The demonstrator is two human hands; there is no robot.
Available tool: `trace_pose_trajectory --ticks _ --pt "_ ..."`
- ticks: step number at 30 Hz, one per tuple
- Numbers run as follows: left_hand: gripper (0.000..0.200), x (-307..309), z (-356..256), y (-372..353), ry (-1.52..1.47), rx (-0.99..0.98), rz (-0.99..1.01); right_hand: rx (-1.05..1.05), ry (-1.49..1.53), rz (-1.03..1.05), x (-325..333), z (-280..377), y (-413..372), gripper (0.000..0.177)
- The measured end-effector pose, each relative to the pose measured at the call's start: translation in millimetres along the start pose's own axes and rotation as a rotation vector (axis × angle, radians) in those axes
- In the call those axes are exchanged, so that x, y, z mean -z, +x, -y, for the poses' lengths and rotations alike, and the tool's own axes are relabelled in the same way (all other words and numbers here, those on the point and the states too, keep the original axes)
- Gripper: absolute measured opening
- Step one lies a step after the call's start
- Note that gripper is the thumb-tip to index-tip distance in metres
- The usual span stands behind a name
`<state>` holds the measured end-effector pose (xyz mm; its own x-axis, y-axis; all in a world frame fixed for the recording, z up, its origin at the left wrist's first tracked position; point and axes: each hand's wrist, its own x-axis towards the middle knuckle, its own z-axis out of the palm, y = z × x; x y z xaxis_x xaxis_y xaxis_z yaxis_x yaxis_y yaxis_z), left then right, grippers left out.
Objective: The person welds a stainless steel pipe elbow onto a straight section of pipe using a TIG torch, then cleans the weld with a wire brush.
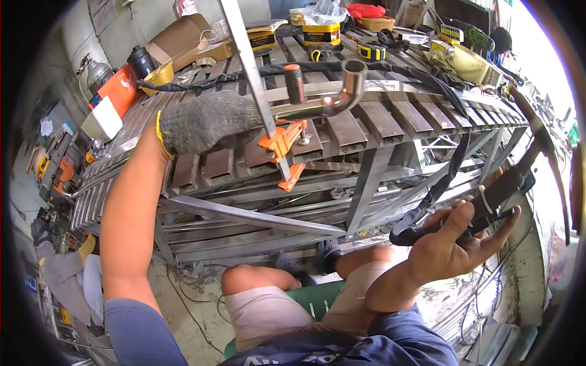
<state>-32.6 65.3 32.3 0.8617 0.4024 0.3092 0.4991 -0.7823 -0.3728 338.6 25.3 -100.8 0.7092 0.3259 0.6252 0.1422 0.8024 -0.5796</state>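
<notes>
My left hand (210, 122), in a grey knit glove with a yellow cuff, is closed around a shiny metal tube (299, 111) above the slatted metal table; its fingers are mostly hidden. The tube ends in an upturned elbow (351, 88) with an open mouth. Just beside the glove, an orange bar clamp (281, 143) grips the table edge, its long steel bar rising past the hand. Out to the right, my bare right hand (448, 241) holds a black TIG welding torch (503, 186), index finger extended beneath its handle. The torch's black cable (406, 229) loops beside the palm.
A dark cylinder with an orange top (294, 84) stands behind the tube. The black sleeved cable crosses the slatted table (381, 122) and hangs over its front. Farther back are a tape measure (371, 51), a yellow tub (321, 33) and a cardboard box (180, 39). Metal bars lie underneath.
</notes>
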Motion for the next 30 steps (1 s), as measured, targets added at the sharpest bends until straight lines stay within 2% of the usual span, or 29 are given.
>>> trace_pose_trajectory --ticks 2,4,7,8,12,15,18,19,21,22,24,26,28,30 --pt "0.024 25 -15 19 -0.439 0.717 0.267 -0.004 -0.013 0.036 -1 -3 3 0.076" --pt "0.027 33 -17 29 -1.062 1.299 0.324 -0.012 -0.022 0.061 1 -11 4 0.08" --pt "0.034 29 -11 26 -1.366 1.384 0.299 0.003 -0.056 0.157 8 -20 4 0.083" --pt "0.032 33 -18 33 -1.347 1.41 0.225 -0.02 -0.059 0.183 10 -21 5 0.085" --pt "0.028 36 -13 33 -1.412 1.318 0.339 -0.169 -0.023 0.264 14 -13 3 0.091" --pt "0.022 31 -7 24 -0.676 0.72 0.42 -0.135 -0.058 0.308 18 -19 7 0.091" --pt "0.015 27 -5 16 -0.045 0.259 0.267 -0.046 -0.009 0.301 18 -29 10 0.087" --pt "0.019 39 -20 26 0.038 0.278 0.31 -0.075 0.003 0.317 20 -25 12 0.089" --pt "0.02 43 -30 26 -0.246 0.813 0.415 -0.138 0.014 0.344 26 -20 14 0.091" --pt "0.021 38 -27 16 0.029 0.364 0.247 -0.123 0.017 0.346 27 -22 15 0.093" --pt "0.022 35 -38 3 -0.112 0.649 0.227 -0.1 0.023 0.355 27 -26 17 0.095" --pt "0.024 37 -43 3 -0.082 0.722 0.223 -0.086 0.023 0.367 28 -28 17 0.098" --pt "0.025 39 -44 6 0.122 0.575 0.236 -0.119 0.027 0.361 28 -27 17 0.099" --pt "0.026 42 -52 9 0.132 0.568 0.191 -0.108 0.006 0.368 27 -23 17 0.1"
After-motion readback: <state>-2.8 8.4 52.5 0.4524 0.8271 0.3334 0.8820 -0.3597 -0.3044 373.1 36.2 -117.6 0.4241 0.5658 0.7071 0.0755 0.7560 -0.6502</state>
